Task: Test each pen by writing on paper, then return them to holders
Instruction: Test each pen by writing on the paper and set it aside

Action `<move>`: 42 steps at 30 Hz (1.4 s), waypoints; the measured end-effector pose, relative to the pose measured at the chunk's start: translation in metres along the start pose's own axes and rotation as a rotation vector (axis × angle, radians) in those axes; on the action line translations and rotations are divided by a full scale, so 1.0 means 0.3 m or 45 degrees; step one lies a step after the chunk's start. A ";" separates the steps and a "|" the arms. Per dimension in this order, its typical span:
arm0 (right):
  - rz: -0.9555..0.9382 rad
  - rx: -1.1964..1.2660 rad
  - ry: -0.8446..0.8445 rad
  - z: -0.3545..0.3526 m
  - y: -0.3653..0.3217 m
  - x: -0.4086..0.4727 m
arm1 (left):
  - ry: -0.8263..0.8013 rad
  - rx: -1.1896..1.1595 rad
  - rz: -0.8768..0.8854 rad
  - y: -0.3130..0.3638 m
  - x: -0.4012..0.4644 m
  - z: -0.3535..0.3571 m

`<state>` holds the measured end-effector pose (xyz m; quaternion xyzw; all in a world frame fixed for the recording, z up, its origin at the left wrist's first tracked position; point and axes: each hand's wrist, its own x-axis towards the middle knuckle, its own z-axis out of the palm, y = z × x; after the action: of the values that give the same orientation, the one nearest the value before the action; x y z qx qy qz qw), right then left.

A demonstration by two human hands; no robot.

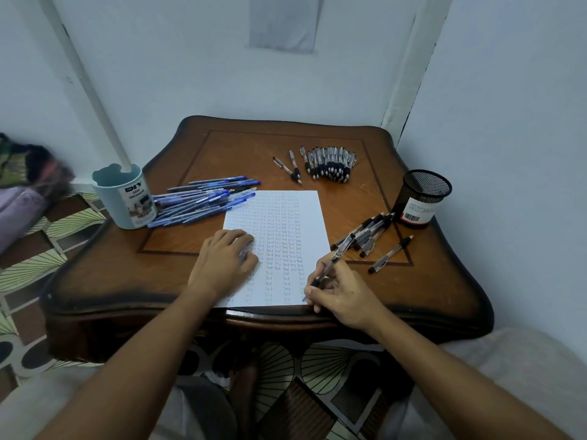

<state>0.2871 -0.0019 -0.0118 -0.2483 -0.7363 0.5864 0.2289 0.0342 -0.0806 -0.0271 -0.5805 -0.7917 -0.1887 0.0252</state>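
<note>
Head view: black-gripped, seemingly clear-barrelled pen [333, 260].

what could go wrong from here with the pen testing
1. The right hand writes with a pen at the paper's near right corner, by the table edge; the tip may slip off the sheet onto the wood.
2. The paper is almost full of "Test" marks, so new marks may be hard to tell apart.
3. Three loose black pens groups lie apart; tested and untested ones could get mixed.
</note>
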 end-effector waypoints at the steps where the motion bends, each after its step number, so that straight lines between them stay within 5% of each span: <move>1: -0.001 -0.001 -0.006 0.000 -0.001 0.000 | -0.006 -0.001 0.001 -0.001 0.000 0.001; 42: 0.047 -0.018 0.029 -0.018 -0.006 0.000 | -0.018 -0.011 -0.015 -0.003 0.001 0.000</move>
<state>0.2903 0.0018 -0.0089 -0.2700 -0.7330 0.5825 0.2247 0.0334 -0.0806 -0.0273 -0.5772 -0.7944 -0.1883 0.0160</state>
